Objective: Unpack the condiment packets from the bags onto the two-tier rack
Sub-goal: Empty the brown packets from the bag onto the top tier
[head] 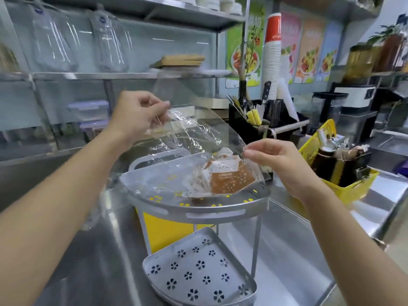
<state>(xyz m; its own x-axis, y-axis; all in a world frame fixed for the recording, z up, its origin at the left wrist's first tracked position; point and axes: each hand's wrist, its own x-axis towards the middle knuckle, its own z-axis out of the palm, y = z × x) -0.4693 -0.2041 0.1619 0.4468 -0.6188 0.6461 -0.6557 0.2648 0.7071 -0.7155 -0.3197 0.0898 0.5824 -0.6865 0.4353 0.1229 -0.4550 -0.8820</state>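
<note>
Item: clear bag (194,133), held up by both hands over a two-tier rack (198,212). Left hand (139,113): raised, fingers and thumb closed in a pinch on the bag's upper edge, film crumpled just below the fingertips. Right hand (280,164): lower and well apart from the left, thumb and forefinger pinched on the bag's other corner, the remaining fingers curled. The film stretches slanting between the two hands. Contents: packets (229,180), one brown-and-white square on top and several slim white ones beside it, lying under the film at the bag's low end. They sit just below and to the left of the right hand, well below and to the right of the left hand, and rest on the top tier (154,198). Whether they are fully inside the bag cannot be told. Lower tier (198,272): grey tray with flower cut-outs, directly below both hands, nearest the person. Counter (88,261): steel, under both forearms. Basket (355,188): yellow, just beyond the right hand, holding a dark bottle (324,161). Cutlery holder (242,127): black, behind the bag, between the hands. Cup stack (271,58): above the holder.
</note>
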